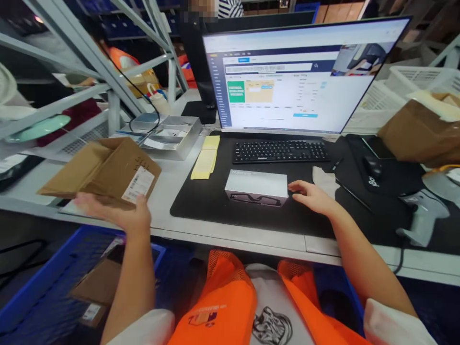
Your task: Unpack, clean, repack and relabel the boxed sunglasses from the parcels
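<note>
A brown cardboard box [115, 165] with a white label and open flaps sits tilted at the left edge of the desk. My left hand [124, 213] is in front of it, palm up and slightly blurred, with its fingers stretched out; whether it touches the box I cannot tell. On the black desk mat lies a white box [257, 184] with a picture of dark-framed glasses on its front. My right hand [312, 196] is just beside that box's right end, its fingers apart and holding nothing.
A monitor [287, 81] stands behind a black keyboard [280, 151]. Yellow paper slips [206, 158] lie left of the white box. To the right are a mouse [373, 166], a handheld scanner [424, 215] and another carton [424, 127]. A blue crate [32, 306] is below the desk.
</note>
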A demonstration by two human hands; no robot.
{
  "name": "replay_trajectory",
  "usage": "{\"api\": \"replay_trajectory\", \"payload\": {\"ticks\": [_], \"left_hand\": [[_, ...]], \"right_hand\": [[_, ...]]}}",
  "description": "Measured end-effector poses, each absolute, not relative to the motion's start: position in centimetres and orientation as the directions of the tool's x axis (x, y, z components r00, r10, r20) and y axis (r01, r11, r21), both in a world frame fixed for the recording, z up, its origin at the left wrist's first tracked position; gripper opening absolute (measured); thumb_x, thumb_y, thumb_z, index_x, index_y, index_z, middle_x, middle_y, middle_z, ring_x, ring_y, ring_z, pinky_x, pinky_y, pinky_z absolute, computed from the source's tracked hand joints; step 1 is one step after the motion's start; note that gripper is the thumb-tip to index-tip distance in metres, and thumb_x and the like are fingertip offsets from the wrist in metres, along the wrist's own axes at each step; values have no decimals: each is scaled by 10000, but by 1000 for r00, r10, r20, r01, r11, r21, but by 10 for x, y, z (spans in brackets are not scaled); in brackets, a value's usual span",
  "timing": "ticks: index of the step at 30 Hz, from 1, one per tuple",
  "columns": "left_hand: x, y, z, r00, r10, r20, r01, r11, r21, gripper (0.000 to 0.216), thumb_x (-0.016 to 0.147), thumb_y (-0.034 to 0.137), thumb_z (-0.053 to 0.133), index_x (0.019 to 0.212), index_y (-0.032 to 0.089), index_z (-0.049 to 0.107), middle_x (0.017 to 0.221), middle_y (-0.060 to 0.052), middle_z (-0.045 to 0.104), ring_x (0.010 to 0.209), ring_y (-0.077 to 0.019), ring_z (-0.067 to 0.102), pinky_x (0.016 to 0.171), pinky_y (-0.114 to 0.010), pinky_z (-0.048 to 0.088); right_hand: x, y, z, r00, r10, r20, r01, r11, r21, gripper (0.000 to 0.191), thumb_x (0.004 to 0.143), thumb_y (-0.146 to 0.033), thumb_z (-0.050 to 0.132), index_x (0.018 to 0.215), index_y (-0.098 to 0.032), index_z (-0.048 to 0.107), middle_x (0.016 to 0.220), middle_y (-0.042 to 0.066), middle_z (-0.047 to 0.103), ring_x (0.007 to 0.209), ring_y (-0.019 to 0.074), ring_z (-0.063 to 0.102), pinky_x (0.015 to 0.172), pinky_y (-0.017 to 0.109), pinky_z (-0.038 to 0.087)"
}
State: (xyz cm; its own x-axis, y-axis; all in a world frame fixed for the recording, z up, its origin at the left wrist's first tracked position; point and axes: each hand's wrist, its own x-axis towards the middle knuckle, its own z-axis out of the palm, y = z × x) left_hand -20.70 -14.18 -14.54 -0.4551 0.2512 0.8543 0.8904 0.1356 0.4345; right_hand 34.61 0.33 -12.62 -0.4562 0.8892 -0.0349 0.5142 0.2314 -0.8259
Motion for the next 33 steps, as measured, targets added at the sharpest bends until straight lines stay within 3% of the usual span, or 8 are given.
{"api": "replay_trajectory", "payload": {"ticks": [1,3,6,8,11,15,20,33], "left_hand": [[-183,-131,-142,-360,362,860,924,12,382,976,719,602,779,1480,123,401,1580,-194,423,1517,-422,328,1281,-634,203],[-134,-104,-135,-199,731,653,862,-187,472,792,783,578,754,1417,172,508,1523,-180,506,1462,-373,444,1264,-577,292],[-75,-59,-131,124,957,261,656,-276,702,1168,648,594,875,1591,190,318,1626,-219,385,1542,-400,329,1263,-589,257],[-54,-35,-133,242,965,103,506,-216,835,1313,586,558,928,1636,197,228,1626,-237,385,1530,-411,354,1251,-576,280],[-40,-12,-140,232,971,58,287,-125,950,1311,515,540,966,1604,181,329,1518,-229,524,1411,-401,515,1182,-495,404],[-31,2,-144,67,992,106,68,-110,992,1167,549,692,887,1495,141,481,1186,-150,698,1067,-295,682,927,-355,536],[-15,10,-139,-24,999,-26,-105,23,994,1038,618,692,833,1436,141,509,873,-38,690,718,-176,633,684,-285,509],[-44,17,-135,-175,984,-47,-218,8,976,867,575,654,882,1256,188,617,813,-1,674,643,-146,625,590,-247,496]], "right_hand": [[346,3,-125,-479,877,-46,571,271,-775,352,834,-354,679,1152,-204,701,1197,117,737,1124,302,684,1038,498,520],[343,1,-124,-520,854,-33,635,360,-683,317,845,-355,686,1119,-198,714,1185,128,737,1101,312,684,992,466,532],[335,0,-128,-567,823,17,639,453,-622,214,927,-346,586,985,-202,733,1065,124,752,1004,303,697,903,421,532],[331,2,-131,-575,816,49,614,471,-633,261,973,-340,508,913,-213,728,998,110,750,955,283,694,869,394,518],[330,6,-134,-557,825,91,580,465,-669,285,978,-337,484,837,-210,697,931,97,734,911,259,676,854,369,495],[332,7,-128,-523,844,122,534,435,-725,314,966,-359,467,749,-206,635,827,67,702,819,218,646,792,334,478],[336,6,-119,-497,862,99,393,325,-860,354,928,-450,488,714,-201,621,759,43,679,750,200,616,756,330,463],[358,17,-111,-405,909,99,204,195,-959,481,829,-633,638,625,-199,611,678,44,654,711,204,609,746,341,471]]}}
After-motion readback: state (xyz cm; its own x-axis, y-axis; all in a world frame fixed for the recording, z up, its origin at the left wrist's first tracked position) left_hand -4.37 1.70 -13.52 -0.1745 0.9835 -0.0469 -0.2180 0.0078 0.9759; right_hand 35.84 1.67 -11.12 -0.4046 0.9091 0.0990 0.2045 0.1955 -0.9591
